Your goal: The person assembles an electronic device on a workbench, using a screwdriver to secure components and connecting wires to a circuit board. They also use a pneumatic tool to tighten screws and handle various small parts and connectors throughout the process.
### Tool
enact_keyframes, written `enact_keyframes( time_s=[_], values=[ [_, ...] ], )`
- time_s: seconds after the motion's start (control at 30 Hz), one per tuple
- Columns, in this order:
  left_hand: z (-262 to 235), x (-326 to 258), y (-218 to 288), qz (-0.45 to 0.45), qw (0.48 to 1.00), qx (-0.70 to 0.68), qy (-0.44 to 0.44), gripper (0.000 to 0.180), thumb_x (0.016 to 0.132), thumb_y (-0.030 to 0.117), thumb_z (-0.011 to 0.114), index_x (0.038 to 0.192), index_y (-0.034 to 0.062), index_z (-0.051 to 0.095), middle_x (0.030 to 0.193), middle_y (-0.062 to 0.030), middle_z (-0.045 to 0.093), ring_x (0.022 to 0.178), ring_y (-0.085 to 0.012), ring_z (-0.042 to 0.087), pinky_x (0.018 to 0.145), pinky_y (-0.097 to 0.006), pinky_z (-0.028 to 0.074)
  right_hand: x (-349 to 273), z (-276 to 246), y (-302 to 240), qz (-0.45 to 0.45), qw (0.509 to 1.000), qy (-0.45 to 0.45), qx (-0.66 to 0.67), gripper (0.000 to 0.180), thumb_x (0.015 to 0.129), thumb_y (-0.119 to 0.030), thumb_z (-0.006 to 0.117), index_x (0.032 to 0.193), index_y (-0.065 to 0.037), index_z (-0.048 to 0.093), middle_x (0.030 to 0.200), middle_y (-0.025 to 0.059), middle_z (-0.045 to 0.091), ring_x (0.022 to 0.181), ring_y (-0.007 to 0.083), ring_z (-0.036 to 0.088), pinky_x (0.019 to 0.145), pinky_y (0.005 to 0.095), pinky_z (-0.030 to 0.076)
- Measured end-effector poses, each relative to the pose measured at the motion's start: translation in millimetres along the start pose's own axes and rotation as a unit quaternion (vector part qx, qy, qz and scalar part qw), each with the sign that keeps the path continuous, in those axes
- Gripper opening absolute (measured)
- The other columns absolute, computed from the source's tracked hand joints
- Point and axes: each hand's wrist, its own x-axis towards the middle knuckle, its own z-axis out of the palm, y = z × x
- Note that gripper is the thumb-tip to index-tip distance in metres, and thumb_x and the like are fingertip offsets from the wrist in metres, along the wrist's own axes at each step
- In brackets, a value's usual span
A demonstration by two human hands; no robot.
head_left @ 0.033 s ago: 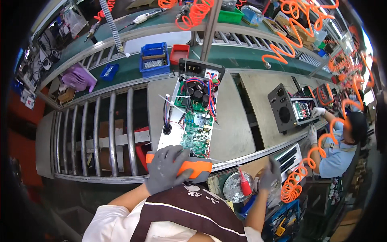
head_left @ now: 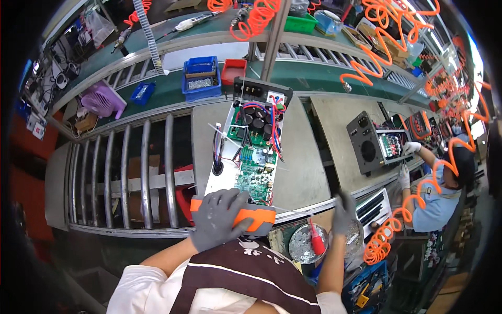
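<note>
My gloved left hand is wrapped over the orange and grey end panel of an opened electronic unit, thumb on the near side. The unit's green circuit board faces up, with black capacitors, red and blue wires and a white zip tie. A black panel closes its far end. My gloved right hand, smeared by motion, hovers to the right beside a round dish; its fingers cannot be made out. Left of it, a red squeeze bottle rests in another round dish of small parts.
Metal rollers lie to the left. Blue bins and a red bin stand beyond the unit. At right, a co-worker handles a black-cased unit. An orange coiled hose hangs near a white tray of black strips.
My right hand has moved slightly away from me and to the left, above the dishes. My left hand stays on the end panel.
</note>
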Motion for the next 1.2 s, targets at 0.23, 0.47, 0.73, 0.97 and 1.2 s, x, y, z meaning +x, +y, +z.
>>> enact_keyframes(
  time_s=[0.23, 0.47, 0.73, 0.97, 1.2],
  values=[
    [2.1, -4.8, -9.1, 0.019, 0.999, -0.010, -0.037, 0.056, 0.081, 0.044, 0.060, 0.120, 0.0041, 0.054, 0.115, -0.0141, 0.053, 0.095, -0.0279, 0.055, 0.083, -0.041, 0.042, 148.5, 135.9, -123.7, 0.005, 0.942, -0.183, 0.282, 0.036, 0.091, -0.023, 0.056, 0.114, 0.004, 0.058, 0.108, 0.0160, 0.063, 0.104, 0.0213, 0.059, 0.090, 0.0306, 0.044],
    [-1.1, -21.6, -91.2, -0.063, 0.987, -0.145, 0.040, 0.049, 0.079, 0.036, 0.064, 0.120, 0.0100, 0.056, 0.119, -0.0166, 0.053, 0.109, -0.0345, 0.050, 0.088, -0.045, 0.043, 15.8, 47.8, -216.0, -0.141, 0.954, -0.189, 0.183, 0.037, 0.076, -0.018, 0.067, 0.108, -0.002, 0.059, 0.098, 0.0138, 0.061, 0.092, 0.0283, 0.060, 0.083, 0.0370, 0.046],
    [36.1, 239.1, -208.9, 0.109, 0.982, 0.009, 0.151, 0.043, 0.080, 0.017, 0.058, 0.121, 0.0091, 0.051, 0.120, -0.0152, 0.052, 0.111, -0.0348, 0.049, 0.095, -0.042, 0.040, -39.6, 95.5, -267.8, -0.423, 0.840, -0.303, -0.155, 0.053, 0.079, -0.028, 0.060, 0.128, -0.011, 0.047, 0.124, 0.0131, 0.051, 0.109, 0.0286, 0.051, 0.086, 0.0430, 0.043],
    [109.7, 317.3, -232.7, 0.049, 0.996, -0.022, -0.067, 0.027, 0.085, 0.027, 0.050, 0.100, 0.0060, 0.059, 0.100, -0.0225, 0.061, 0.097, -0.0380, 0.059, 0.081, -0.048, 0.047, -32.2, 78.2, -243.0, -0.495, 0.808, -0.241, -0.211, 0.042, 0.081, -0.027, 0.052, 0.121, -0.015, 0.053, 0.123, 0.0081, 0.053, 0.108, 0.0243, 0.049, 0.085, 0.0389, 0.041],
    [120.7, 325.6, -221.4, 0.029, 0.999, 0.015, 0.015, 0.022, 0.084, 0.020, 0.047, 0.092, 0.0063, 0.062, 0.091, -0.0216, 0.063, 0.089, -0.0395, 0.060, 0.077, -0.049, 0.047, 22.5, 2.5, -133.1, -0.541, 0.765, -0.169, -0.306, 0.054, 0.076, -0.023, 0.057, 0.128, -0.032, 0.046, 0.134, -0.0003, 0.044, 0.117, 0.0227, 0.044, 0.093, 0.0447, 0.039]
  ],
)
